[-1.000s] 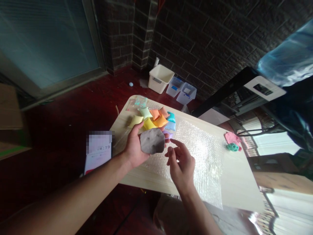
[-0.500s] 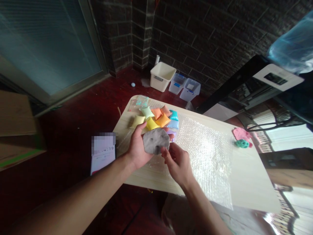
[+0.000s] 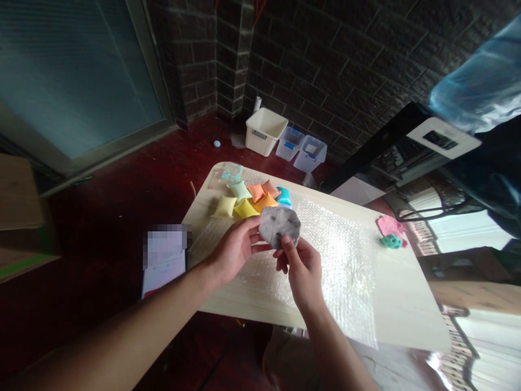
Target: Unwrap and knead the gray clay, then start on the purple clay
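Note:
A flattened, roundish piece of grey modelling clay [image 3: 277, 224], with several dents in it, is held up above the table. My right hand [image 3: 303, 266] pinches its lower right edge, the thumb on the near face and the fingers behind. At the clay's left edge is my left hand [image 3: 232, 247], its thumb and fingers curled against the rim. Just beyond lie several small pillow-shaped packets of coloured clay, among them a yellow packet [image 3: 245, 209], an orange packet [image 3: 266, 201] and a teal packet [image 3: 284, 195].
Bubble wrap [image 3: 342, 260] covers the middle of the pale wooden table [image 3: 411, 304]. Pink clay [image 3: 389, 225] and green clay [image 3: 391, 241] lie at its right end. A cream bin [image 3: 265, 130] and two clear boxes stand on the floor behind. A phone-like screen [image 3: 165, 266] is left of the table.
The grey clay has shifted right, off my left palm, and is now gripped by its edges. My right thumb has moved onto its face. The view has turned slightly.

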Demonstrator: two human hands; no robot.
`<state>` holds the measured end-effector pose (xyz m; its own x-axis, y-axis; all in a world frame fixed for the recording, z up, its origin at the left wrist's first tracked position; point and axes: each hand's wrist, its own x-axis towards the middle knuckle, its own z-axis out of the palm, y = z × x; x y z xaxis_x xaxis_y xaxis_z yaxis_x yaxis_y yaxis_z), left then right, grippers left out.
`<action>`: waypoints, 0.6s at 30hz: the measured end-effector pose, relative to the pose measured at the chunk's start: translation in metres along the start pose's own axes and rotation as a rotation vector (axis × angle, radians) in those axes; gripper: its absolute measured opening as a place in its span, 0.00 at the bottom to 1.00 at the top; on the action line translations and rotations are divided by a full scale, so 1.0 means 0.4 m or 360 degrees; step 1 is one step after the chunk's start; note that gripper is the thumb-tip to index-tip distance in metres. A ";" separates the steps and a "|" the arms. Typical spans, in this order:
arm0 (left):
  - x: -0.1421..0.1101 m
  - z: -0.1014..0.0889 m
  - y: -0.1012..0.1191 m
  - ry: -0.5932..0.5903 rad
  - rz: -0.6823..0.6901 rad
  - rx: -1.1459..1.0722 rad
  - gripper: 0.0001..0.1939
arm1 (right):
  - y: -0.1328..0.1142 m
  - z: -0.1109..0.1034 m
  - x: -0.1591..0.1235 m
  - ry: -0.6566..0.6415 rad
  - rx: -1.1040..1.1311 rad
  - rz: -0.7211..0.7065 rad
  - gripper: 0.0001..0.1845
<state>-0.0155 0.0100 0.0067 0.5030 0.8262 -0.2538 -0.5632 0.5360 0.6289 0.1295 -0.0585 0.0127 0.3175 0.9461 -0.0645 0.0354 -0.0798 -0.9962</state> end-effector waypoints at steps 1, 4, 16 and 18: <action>-0.002 0.000 -0.006 -0.0023 0.0051 0.0150 0.14 | 0.000 0.001 0.002 0.0002 0.0027 0.0010 0.25; -0.009 0.003 -0.020 -0.0035 0.0181 0.0472 0.16 | 0.004 0.005 0.005 -0.0017 0.0092 0.0044 0.25; -0.001 -0.001 -0.023 -0.0007 0.0290 0.0534 0.17 | 0.010 -0.030 0.031 0.0024 0.0234 0.0143 0.20; -0.001 -0.002 -0.023 -0.0004 0.0269 0.0521 0.17 | 0.010 -0.031 0.032 0.0004 0.0334 0.0183 0.20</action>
<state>-0.0110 0.0048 0.0004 0.4227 0.8976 -0.1248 -0.3990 0.3080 0.8637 0.1453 -0.0506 0.0085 0.3102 0.9338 -0.1783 -0.1986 -0.1197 -0.9727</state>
